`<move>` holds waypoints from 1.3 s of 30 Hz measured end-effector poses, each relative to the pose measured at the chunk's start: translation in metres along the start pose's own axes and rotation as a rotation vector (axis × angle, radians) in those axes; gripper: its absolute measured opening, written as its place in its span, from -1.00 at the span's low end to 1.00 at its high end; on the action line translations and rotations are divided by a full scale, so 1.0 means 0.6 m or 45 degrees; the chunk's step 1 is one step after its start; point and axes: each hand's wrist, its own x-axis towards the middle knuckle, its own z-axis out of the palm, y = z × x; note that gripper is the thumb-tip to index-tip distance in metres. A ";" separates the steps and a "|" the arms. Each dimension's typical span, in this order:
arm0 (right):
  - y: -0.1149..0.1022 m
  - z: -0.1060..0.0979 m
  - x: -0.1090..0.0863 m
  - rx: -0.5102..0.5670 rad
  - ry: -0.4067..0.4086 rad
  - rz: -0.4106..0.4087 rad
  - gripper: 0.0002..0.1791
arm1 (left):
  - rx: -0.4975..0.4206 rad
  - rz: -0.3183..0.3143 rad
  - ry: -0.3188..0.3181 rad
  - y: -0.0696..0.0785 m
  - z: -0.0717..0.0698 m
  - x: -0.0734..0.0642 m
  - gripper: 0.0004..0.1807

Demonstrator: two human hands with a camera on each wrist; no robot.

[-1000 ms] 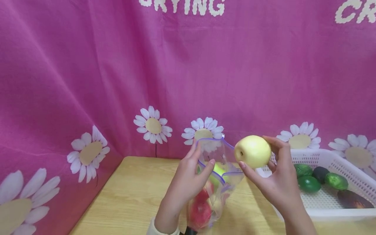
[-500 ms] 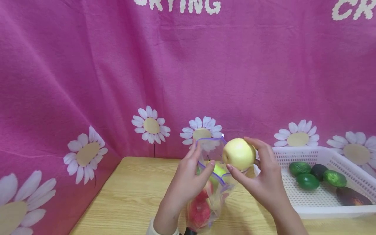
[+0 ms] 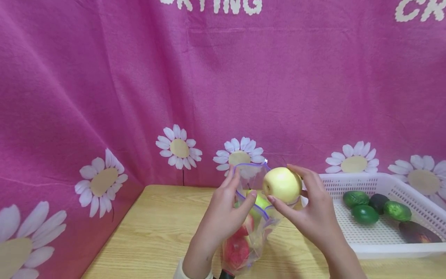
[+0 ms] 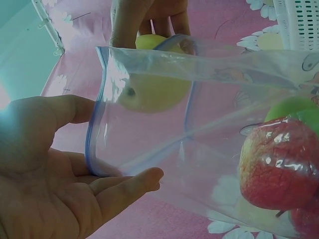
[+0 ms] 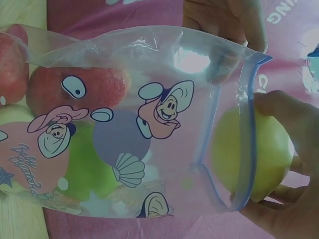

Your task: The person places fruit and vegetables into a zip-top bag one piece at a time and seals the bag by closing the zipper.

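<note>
A clear zip bag point(image 3: 256, 248) with a purple-blue rim stands on the table, its mouth spread. Inside it are red apples point(image 4: 279, 164) and a green apple point(image 5: 89, 164). My left hand point(image 3: 226, 211) holds the rim on the left side, thumb and fingers spread at the mouth. In my right hand point(image 3: 310, 211) a pale yellow apple point(image 3: 282, 185) is gripped between thumb and fingers. That apple is at the bag's opening, partly behind the film in the left wrist view. Cartoon prints on the bag point(image 5: 164, 59) cover some of the fruit.
A white perforated basket point(image 3: 393, 250) stands to the right, holding several dark green fruits or vegetables point(image 3: 364, 214) and a dark brownish one point(image 3: 418, 232). The wooden table point(image 3: 160, 228) meets a pink daisy-printed cloth point(image 3: 278, 89) behind and on the left.
My right hand has carried the yellow apple leftward and slightly down, from beside the bag to its mouth. The left hand has stayed at the rim.
</note>
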 end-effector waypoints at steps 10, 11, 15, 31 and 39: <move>-0.001 -0.004 -0.001 -0.025 -0.052 -0.062 -0.18 | -0.048 -0.018 0.006 -0.003 -0.003 -0.001 -0.22; -0.001 -0.004 -0.001 -0.029 -0.057 -0.064 -0.19 | -0.056 -0.021 0.008 -0.003 -0.003 -0.001 -0.22; -0.001 -0.006 0.000 -0.007 -0.043 -0.059 -0.33 | -0.088 -0.025 0.014 -0.001 -0.004 -0.001 -0.21; 0.005 -0.035 0.000 -0.071 -0.355 -0.045 -0.71 | -0.250 -0.154 -0.005 -0.003 -0.009 0.000 -0.16; 0.029 -0.073 0.001 -0.136 -0.540 0.080 -0.84 | -0.243 -0.187 0.023 -0.004 -0.014 0.001 -0.19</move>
